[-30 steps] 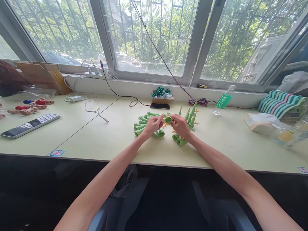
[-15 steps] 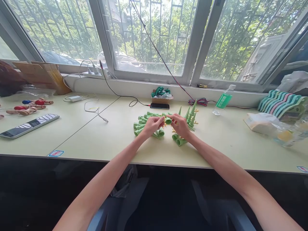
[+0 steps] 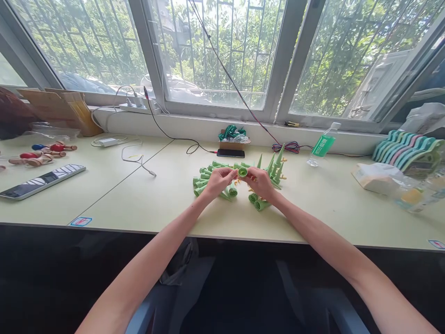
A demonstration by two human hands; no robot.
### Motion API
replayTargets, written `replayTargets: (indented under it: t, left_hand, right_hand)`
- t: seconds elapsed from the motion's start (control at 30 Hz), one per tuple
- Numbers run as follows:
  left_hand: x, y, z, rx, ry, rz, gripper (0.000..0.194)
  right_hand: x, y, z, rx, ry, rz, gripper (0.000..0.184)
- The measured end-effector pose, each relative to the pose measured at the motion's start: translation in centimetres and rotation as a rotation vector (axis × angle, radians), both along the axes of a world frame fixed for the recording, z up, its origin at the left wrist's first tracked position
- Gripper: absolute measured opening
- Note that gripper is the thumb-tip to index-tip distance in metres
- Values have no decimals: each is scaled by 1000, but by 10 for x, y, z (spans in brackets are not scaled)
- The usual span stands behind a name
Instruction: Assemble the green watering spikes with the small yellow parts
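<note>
Between my two hands, just above the table, is a hollow green plastic cone [image 3: 242, 172], its round open end facing me. My right hand [image 3: 260, 182] is closed around its right side. The fingers of my left hand [image 3: 218, 182] are pinched together at its left rim; any smaller part between them is hidden. Several similar green cones [image 3: 200, 183] lie in a fanned pile to the left and behind. More cones [image 3: 277, 162] stand point up on the right, with small yellow pieces [image 3: 284, 176] among them. Two cones [image 3: 259, 204] lie under my right wrist.
A black phone [image 3: 231, 153] lies in front of a small box [image 3: 232, 141] at the back. A water bottle [image 3: 321, 146] stands back right, near tissues [image 3: 375, 177] and pastel hangers [image 3: 405, 148]. White cable [image 3: 141, 162], a long tablet-like device [image 3: 43, 182] and wooden toys [image 3: 38, 157] are left.
The held cone has tilted so that its open end now faces me more directly. My right fingers have closed in around it, and both hands stay in nearly the same place.
</note>
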State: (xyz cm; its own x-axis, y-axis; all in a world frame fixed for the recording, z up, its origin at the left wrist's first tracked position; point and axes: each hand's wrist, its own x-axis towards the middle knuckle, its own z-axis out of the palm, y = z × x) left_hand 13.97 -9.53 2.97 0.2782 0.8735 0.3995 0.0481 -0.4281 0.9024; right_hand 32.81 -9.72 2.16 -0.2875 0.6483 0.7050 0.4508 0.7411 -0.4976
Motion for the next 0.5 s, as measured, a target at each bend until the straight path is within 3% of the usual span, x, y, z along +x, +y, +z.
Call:
replayTargets:
  t: [0.27, 0.5]
  left_hand:
    - [1, 2, -1, -6, -84, -47, 30]
    - [5, 0, 2, 4, -87, -42, 36]
  right_hand:
    - [-1, 0, -2, -10, -11, -3, 45]
    - [0, 2, -4, 9, -6, -30, 38]
